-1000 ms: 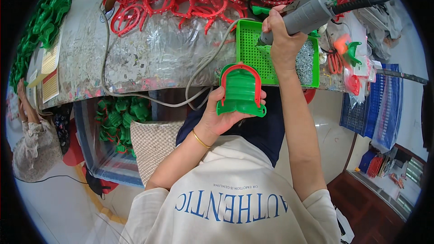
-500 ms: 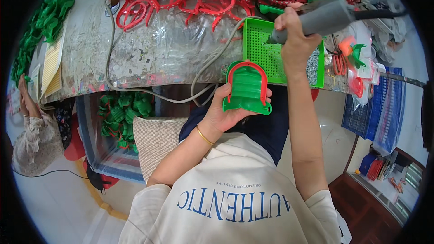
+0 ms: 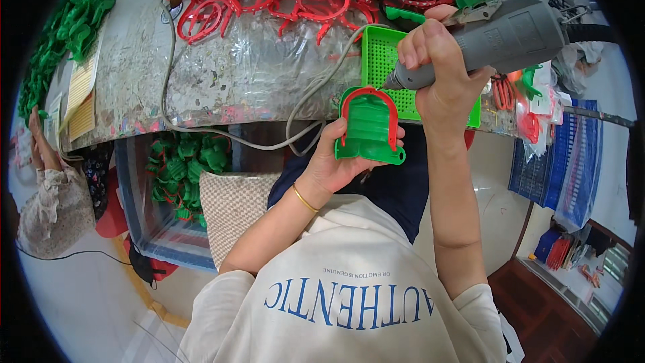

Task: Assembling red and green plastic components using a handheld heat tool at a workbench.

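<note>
1. Grey power tool (image 3: 514, 35) has moved from over the green tray (image 3: 377, 60) to near the red band (image 3: 368, 92).
2. Right hand (image 3: 443, 70) is clamped around the tool, which points leftward from that grip.
3. Left hand (image 3: 330, 159) clamps the green shell (image 3: 368, 128), left of the right grip.

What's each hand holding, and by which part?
Left hand holds a green curved plastic piece by its side edges. Right hand grips a grey cylindrical power tool near its tip.
</note>
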